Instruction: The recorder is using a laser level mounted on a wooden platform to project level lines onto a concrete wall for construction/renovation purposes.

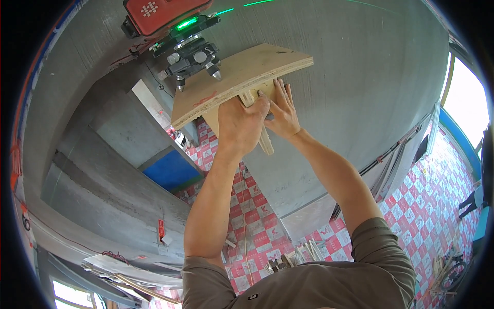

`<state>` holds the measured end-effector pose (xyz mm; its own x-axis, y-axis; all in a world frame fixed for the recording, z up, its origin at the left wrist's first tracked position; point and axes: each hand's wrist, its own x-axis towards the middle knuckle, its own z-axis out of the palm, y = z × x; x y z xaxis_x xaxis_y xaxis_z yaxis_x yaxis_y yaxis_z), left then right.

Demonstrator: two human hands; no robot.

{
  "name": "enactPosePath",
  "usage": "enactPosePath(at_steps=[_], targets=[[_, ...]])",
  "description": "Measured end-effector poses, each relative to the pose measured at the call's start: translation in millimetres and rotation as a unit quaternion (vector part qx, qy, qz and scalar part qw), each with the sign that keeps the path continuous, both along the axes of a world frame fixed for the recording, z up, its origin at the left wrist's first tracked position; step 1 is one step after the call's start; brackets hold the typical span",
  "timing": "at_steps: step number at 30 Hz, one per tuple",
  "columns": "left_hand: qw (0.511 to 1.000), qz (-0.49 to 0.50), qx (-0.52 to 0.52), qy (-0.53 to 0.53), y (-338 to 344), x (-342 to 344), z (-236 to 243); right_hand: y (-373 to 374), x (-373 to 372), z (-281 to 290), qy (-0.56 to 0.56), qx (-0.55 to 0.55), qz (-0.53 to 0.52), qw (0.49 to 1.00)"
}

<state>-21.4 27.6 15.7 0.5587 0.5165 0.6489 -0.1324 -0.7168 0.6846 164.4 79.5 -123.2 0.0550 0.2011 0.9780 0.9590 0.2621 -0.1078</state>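
A plywood board (242, 77) stands out from the grey wall at a tilt, with a red mark on its face. On it rests a red and black laser level (167, 15), its short metal-tipped legs on the wood and a green light glowing. Beneath the board, my left hand (239, 123) is closed round a narrow wooden strip (266, 141), whose lower end sticks out below. My right hand (282, 113) is beside it, fingers stretched up against the pale wood under the board. A small grey thing shows at the right palm, too hidden to name.
A green laser line (260, 2) runs along the grey wall (360, 92). Red and white checkered sheeting (257, 211) covers the floor. A blue panel (172, 169) is at the left. Boards lean by the right wall, wood scraps (309, 252) lie below, and a person's leg (467, 203) shows far right.
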Motion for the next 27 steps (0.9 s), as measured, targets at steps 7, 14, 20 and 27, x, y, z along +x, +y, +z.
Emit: enactPosePath(at_steps=[7,14,20,27], targets=[[0.999,0.028,0.0,0.021,-1.4,0.1,-0.1,0.6,-2.6,-2.0,0.006,0.004,-0.003,1.0],[0.999,0.038,0.02,-0.012,7.4,4.7,-5.0,1.2,-2.0,0.1,0.001,0.006,0.0,1.0],[0.993,0.062,0.095,0.035,5.8,-5.6,2.6,7.7,5.4,-7.5,-0.032,0.007,-0.018,0.999],[0.992,0.061,0.106,0.042,2.4,-7.4,6.8,3.4,-5.2,-0.6,0.001,-0.001,-0.007,1.0]])
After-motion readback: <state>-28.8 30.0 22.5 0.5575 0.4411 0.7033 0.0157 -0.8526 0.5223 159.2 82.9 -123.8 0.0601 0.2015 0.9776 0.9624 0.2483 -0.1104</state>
